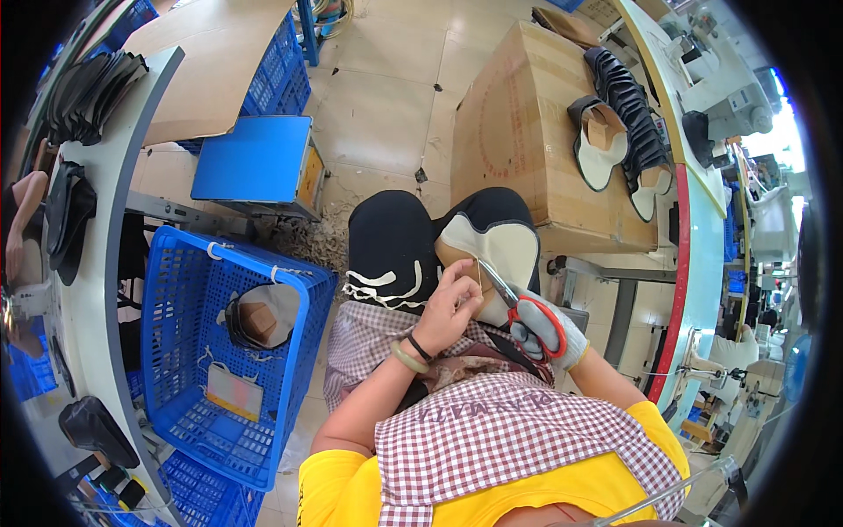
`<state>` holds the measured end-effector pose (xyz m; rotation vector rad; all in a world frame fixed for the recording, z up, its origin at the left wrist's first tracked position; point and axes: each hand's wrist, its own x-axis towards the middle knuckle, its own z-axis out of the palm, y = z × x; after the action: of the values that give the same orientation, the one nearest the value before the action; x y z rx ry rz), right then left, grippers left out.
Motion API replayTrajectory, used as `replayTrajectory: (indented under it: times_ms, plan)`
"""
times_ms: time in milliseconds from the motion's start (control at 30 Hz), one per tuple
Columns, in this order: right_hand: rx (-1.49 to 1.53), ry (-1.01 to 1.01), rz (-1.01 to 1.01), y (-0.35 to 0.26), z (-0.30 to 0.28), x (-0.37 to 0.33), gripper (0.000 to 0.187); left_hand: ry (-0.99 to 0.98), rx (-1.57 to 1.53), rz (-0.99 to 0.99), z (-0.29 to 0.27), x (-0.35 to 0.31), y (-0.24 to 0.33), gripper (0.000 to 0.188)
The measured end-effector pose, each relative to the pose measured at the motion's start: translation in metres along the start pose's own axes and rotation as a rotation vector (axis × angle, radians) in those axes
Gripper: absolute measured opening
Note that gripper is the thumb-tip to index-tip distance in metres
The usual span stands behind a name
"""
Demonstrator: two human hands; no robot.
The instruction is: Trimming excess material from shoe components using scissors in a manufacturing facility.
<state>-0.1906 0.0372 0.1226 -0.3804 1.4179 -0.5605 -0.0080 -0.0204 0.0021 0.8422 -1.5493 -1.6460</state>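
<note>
A shoe upper (pixel 505 249) with a cream lining and a tan inner part lies across my lap. My right hand (pixel 562 332), in a grey-white glove, grips red-handled scissors (pixel 539 334). Their blades slant up and left over the upper, tips close to my left fingers. My bare left hand (pixel 450 306) rests over the upper's left side, fingers bent and drawn together. A thin pale strand seems to run by its fingertips, but I cannot make out what they pinch. White trimmed strips (pixel 379 281) lie on my dark trouser leg.
At my left stands a blue crate (pixel 294 351) with a shoe upper inside. Beyond it is a blue-topped stool (pixel 252 170). A cardboard box (pixel 505 114) at front right carries a row of dark uppers (pixel 625 110). Benches (pixel 105 220) flank both sides, and scraps (pixel 312 237) litter the floor.
</note>
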Motion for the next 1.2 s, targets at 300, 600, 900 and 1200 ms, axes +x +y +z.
replayTrajectory:
  times_ms: [300,600,900,1200]
  plan:
    - [-0.189,-0.008,-0.002,-0.017,-0.009,0.007,0.057,-0.085,-0.388,-0.162,-0.009,0.001,-0.011,0.004]
    - [-0.177,0.001,-0.017,-0.019,-0.006,0.008,0.052,-0.131,-0.386,-0.158,-0.008,-0.001,-0.011,0.005]
    - [-0.303,-0.065,-0.006,-0.028,-0.01,0.013,0.049,0.321,-0.542,-0.296,0.016,0.023,-0.011,0.026]
    - [-0.213,-0.004,0.067,-0.031,-0.01,0.01,0.042,0.53,-0.254,-0.359,0.033,0.042,-0.034,0.013]
